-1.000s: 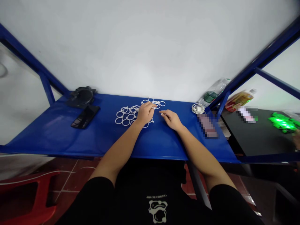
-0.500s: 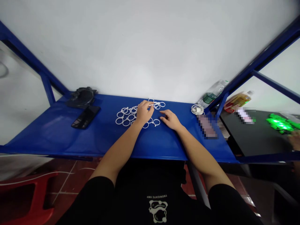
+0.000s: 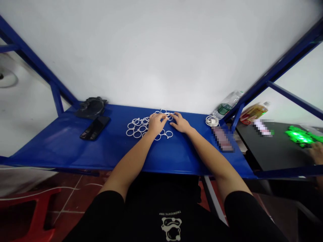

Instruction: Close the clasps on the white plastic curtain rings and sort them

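Note:
Linked white rings (image 3: 130,132), thin and with small knobs like looped cable ties, lie in a flat cluster on the blue table (image 3: 113,151). My left hand (image 3: 156,124) covers the middle of the cluster, its thumb and forefinger closed on a white ring near the upper right end. Close by on the right, my right hand (image 3: 181,123) has its fingertips at the edge of the same rings (image 3: 170,118), with thumb and forefinger apart. The exact contact of its fingertips is too small to make out.
On the left lie a black phone (image 3: 95,128) and a dark plastic bundle (image 3: 92,107). A coiled white cable (image 3: 212,121), a blurred-out object (image 3: 222,138) and a plastic bottle (image 3: 224,109) are on the right. Another person's hand (image 3: 316,151) is near glowing green pieces (image 3: 301,135) on the neighbouring black table (image 3: 272,148).
My right hand has moved up and left to the rings beside my left hand. My left thumb and forefinger have come together on a ring. The whole view has shifted slightly.

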`<state>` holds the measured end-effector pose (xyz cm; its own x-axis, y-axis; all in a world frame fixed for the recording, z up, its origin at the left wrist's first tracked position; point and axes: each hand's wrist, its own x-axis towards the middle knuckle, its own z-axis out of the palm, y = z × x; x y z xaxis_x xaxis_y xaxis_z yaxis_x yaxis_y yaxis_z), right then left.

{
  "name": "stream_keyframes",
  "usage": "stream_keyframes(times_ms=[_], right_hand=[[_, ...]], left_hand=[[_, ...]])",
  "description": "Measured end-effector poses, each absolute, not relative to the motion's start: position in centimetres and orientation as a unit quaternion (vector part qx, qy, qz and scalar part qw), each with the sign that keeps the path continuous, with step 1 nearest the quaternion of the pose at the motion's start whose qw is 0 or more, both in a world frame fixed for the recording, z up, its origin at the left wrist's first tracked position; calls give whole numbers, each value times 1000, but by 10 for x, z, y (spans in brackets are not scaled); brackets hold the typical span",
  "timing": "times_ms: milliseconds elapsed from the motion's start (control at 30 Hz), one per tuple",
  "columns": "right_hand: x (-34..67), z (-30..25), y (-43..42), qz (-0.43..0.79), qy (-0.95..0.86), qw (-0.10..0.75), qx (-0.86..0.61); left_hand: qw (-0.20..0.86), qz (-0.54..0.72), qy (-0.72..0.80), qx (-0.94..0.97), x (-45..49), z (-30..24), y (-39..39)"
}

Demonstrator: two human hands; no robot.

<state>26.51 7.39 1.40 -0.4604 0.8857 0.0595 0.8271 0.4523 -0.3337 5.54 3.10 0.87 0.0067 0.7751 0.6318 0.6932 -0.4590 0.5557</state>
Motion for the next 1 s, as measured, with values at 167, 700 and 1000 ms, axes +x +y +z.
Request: stream_keyframes(times_ms=[167, 700, 1000], right_hand=[[248, 23, 84, 99, -856, 67, -503], [303, 7, 34, 131, -818, 249, -502], [293, 11, 25, 154, -811, 304, -476]], left_hand=[[42, 494, 501, 709, 52, 9, 32], [58, 502, 472, 723, 61, 6, 31], [73, 497, 432, 749, 65, 6, 24]])
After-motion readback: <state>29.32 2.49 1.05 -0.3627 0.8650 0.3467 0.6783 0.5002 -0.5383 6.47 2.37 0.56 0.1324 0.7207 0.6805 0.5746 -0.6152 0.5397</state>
